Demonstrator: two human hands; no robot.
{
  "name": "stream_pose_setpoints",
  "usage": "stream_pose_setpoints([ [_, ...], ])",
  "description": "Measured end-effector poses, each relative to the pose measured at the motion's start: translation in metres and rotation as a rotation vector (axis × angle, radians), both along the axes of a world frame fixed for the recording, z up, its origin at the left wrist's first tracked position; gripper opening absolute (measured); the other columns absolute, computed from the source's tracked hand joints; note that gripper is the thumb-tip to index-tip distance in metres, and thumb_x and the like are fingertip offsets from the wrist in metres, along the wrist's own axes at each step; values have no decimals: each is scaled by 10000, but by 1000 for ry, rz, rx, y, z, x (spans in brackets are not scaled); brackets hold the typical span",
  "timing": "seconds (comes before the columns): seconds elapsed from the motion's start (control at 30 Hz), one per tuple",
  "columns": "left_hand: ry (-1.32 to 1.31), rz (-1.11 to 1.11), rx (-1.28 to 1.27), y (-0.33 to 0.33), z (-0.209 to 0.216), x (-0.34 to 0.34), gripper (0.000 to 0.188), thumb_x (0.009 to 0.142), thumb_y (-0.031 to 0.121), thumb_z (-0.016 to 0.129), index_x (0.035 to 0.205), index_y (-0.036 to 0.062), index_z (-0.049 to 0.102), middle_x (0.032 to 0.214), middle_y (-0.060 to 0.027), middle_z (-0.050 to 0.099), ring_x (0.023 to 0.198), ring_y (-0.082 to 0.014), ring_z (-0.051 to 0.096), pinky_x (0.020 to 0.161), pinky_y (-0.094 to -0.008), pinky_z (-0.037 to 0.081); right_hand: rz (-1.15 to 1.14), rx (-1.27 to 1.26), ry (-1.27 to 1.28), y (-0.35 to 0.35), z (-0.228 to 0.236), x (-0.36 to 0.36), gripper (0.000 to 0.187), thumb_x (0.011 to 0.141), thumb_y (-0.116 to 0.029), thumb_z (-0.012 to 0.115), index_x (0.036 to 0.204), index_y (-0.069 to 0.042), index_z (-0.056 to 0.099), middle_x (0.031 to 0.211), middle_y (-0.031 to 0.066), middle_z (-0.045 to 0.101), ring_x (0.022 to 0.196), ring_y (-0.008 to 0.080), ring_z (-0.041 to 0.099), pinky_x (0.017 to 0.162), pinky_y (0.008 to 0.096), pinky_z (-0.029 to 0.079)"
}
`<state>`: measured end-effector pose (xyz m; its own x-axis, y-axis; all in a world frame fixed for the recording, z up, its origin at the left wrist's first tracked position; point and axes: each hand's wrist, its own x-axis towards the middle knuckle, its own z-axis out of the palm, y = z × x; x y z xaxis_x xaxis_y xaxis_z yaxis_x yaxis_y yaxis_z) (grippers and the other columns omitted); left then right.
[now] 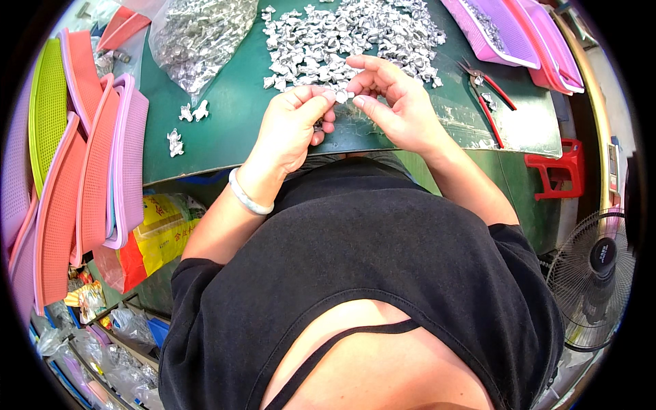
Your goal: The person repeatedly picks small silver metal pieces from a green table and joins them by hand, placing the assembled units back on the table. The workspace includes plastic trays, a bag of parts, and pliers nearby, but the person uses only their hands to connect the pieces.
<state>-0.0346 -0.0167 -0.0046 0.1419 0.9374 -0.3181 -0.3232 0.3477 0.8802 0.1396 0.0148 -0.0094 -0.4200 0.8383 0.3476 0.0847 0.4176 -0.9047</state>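
Note:
At the near edge of the green table, my left hand (295, 123) is closed, with thumb and forefinger pinching a small silver metal casting (343, 96). Something greyish shows inside its curled lower fingers, too covered to name. My right hand (398, 102) meets the same casting from the other side, with thumb and a fingertip at its edge and the forefinger raised. Just beyond both hands spreads a large heap of similar silver castings (342, 41). Left of my left hand, a few loose castings (175, 143) lie on the table.
A clear plastic bag of castings (201, 44) rests at the back left. Stacked pink, purple and green plastic baskets (92, 164) line the left side. Red-handled pliers (486, 102) lie on the right, near a purple basket (502, 51). A red stool (559, 171) and fan (594, 273) stand below.

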Motion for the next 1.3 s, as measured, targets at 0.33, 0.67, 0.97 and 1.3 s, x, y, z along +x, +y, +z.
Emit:
stream_pose_setpoints([
  [0.33, -8, -31, 26, 2, -3, 2, 110, 844, 147, 570, 882, 45, 590, 670, 0, 546, 550, -61, 493, 431, -165, 345, -7, -22, 5, -1, 4, 4, 398, 806, 42, 526, 1192, -31, 463, 880, 42, 575, 787, 77, 523, 706, 214, 427],
  [0.67, -18, -78, -22, 4, 4, 2, 156, 874, 176, 521, 892, 36, 588, 655, 12, 520, 543, -60, 471, 404, -148, 316, -45, -83, 73, 3, 9, 12, 391, 827, 36, 512, 1208, -17, 441, 889, 30, 580, 792, 52, 510, 696, 185, 403],
  [0.97, -13, -91, -30, 5, 4, 1, 159, 871, 171, 521, 897, 30, 589, 652, 12, 520, 540, -62, 467, 399, -146, 311, -87, -128, 156, 7, 16, 18, 354, 817, 18, 536, 1165, -13, 472, 846, 16, 585, 796, 64, 527, 714, 206, 419],
  [1.3, 31, -105, -3, 9, 8, 3, 177, 869, 168, 522, 918, 4, 568, 655, 4, 510, 540, -68, 464, 401, -146, 310, -152, -76, 218, 14, 22, 33, 352, 808, 27, 546, 1152, -11, 483, 834, 8, 575, 787, 58, 522, 710, 199, 425],
])
